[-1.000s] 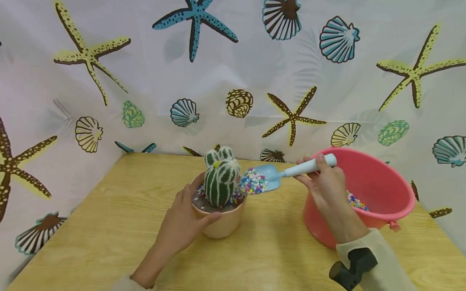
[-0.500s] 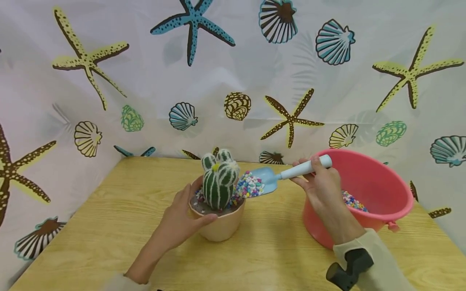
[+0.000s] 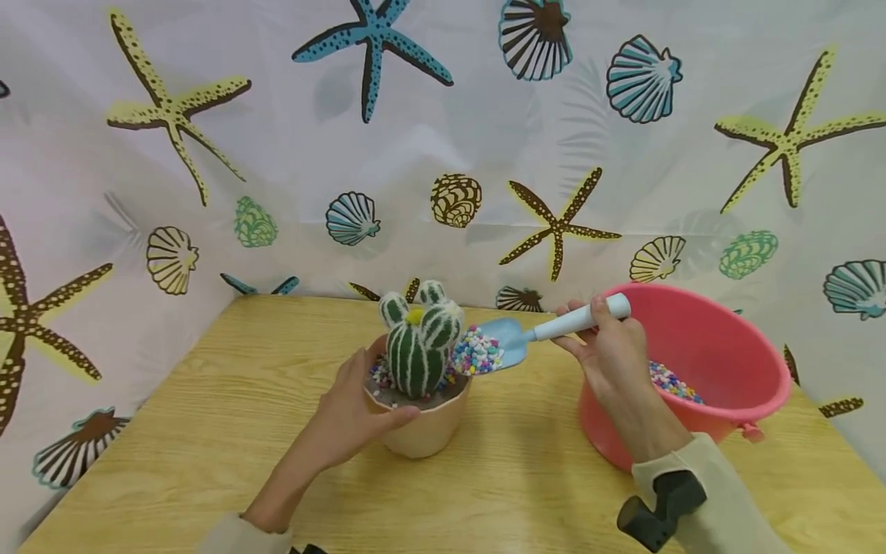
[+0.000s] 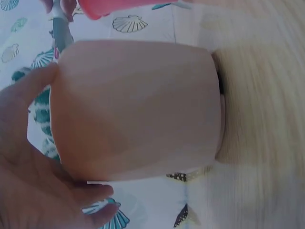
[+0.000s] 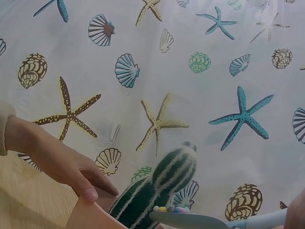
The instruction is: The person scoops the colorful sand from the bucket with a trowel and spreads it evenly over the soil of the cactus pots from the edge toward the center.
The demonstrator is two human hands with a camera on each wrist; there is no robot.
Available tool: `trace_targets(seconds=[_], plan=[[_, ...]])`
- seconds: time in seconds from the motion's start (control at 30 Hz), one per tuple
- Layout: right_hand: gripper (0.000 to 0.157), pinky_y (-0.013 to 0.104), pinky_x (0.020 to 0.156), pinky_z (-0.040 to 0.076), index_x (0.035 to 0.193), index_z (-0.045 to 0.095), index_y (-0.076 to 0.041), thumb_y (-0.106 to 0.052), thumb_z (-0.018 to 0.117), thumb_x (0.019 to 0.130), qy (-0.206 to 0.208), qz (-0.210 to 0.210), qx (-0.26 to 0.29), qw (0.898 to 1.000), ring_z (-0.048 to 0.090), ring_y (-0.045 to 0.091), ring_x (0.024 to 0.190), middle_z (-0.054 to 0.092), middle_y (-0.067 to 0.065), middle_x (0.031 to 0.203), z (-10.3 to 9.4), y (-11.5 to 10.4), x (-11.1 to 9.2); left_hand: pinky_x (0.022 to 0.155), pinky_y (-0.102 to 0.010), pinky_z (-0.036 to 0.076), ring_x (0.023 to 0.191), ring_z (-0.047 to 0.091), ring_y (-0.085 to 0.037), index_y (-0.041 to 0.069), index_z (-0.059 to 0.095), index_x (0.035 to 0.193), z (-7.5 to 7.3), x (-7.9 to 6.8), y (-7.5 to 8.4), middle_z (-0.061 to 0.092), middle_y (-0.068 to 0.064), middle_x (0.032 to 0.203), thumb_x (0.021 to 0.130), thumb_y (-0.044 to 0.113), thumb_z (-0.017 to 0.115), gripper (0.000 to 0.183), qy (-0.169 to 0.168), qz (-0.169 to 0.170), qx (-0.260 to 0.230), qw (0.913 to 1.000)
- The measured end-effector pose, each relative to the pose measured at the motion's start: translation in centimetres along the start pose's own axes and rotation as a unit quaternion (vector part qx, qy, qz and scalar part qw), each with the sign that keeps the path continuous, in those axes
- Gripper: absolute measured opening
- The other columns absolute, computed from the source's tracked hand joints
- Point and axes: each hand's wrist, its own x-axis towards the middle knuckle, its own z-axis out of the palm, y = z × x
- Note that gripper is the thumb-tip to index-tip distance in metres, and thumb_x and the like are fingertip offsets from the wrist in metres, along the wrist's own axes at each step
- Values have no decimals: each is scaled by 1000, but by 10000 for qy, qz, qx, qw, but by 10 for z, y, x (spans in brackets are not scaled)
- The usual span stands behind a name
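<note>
My left hand (image 3: 346,415) grips a peach flowerpot (image 3: 425,432) by its rim, thumb along the near side and fingers around the left. A green cactus (image 3: 414,365) with white fuzzy ribs and a yellow bloom stands in it, in grey soil dotted with coloured pebbles. My right hand (image 3: 617,358) holds a light blue hand trowel (image 3: 512,342) by the handle. Its blade carries a heap of multicoloured pebbles (image 3: 477,352), with the tip over the pot's right rim, close beside the cactus. In the left wrist view, the pot's wall (image 4: 138,109) hides most of the cactus.
A pink bucket (image 3: 713,338) with more coloured pebbles (image 3: 671,382) inside stands on the right, under and behind my right forearm. The wooden table (image 3: 208,431) meets a white cloth backdrop (image 3: 415,146) printed with starfish and shells.
The trowel has shifted slightly left toward the pot over the last second, still loaded. The cactus now shows a turned angle, its arms spread wider. My left hand keeps its grip on the flowerpot.
</note>
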Motion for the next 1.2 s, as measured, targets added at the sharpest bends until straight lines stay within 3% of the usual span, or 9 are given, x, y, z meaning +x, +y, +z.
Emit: trace_targets(seconds=[0.27, 0.33, 0.5, 0.7, 0.97, 1.2], plan=[[13, 48, 102, 42, 110, 37, -11, -22, 32, 104, -108, -46, -184, 9998, 53, 21, 111, 45, 6, 109, 3, 4, 1, 103, -69, 23, 133, 36, -47, 2, 11, 152, 8, -11, 19, 23, -30, 151, 78, 62, 67, 110, 297, -773, 595, 9948], [15, 49, 102, 41, 113, 36, -10, -21, 32, 104, -150, -19, -199, 9997, 52, 23, 114, 45, 6, 109, 6, 8, 2, 102, -68, 24, 133, 37, -46, 4, 12, 152, 6, -14, 19, 25, -29, 150, 77, 62, 67, 110, 335, -839, 691, 9935], [22, 50, 101, 42, 121, 34, -5, -19, 32, 105, -177, -63, -293, 9994, 50, 26, 117, 44, 8, 111, 9, 15, 4, 100, -72, 25, 131, 35, -51, 4, 14, 152, -1, -16, 15, 25, -31, 149, 78, 59, 69, 107, 116, -858, 664, 9940], [20, 51, 101, 42, 118, 36, -5, -19, 32, 104, -199, -173, -445, 9987, 50, 26, 117, 44, 9, 112, 9, 14, 5, 96, -75, 28, 130, 30, -58, 9, 14, 152, -7, -8, 15, 16, -31, 152, 79, 54, 70, 103, -153, -677, 453, 9966], [14, 51, 101, 42, 108, 39, -8, -19, 32, 104, -377, -334, -617, 9968, 54, 20, 108, 47, 8, 107, 11, 10, 6, 102, -65, 33, 133, 29, -54, -6, 14, 149, -9, -2, 17, 15, -34, 151, 80, 47, 73, 106, -227, -413, 230, 9986], [14, 51, 97, 46, 103, 41, -7, -19, 33, 104, -555, -449, -825, 9940, 58, 13, 96, 54, 2, 96, 14, 9, 5, 100, -65, 35, 131, 32, -55, -6, 15, 149, -9, -4, 19, 17, -34, 150, 79, 49, 73, 106, -223, -542, 271, 9979]])
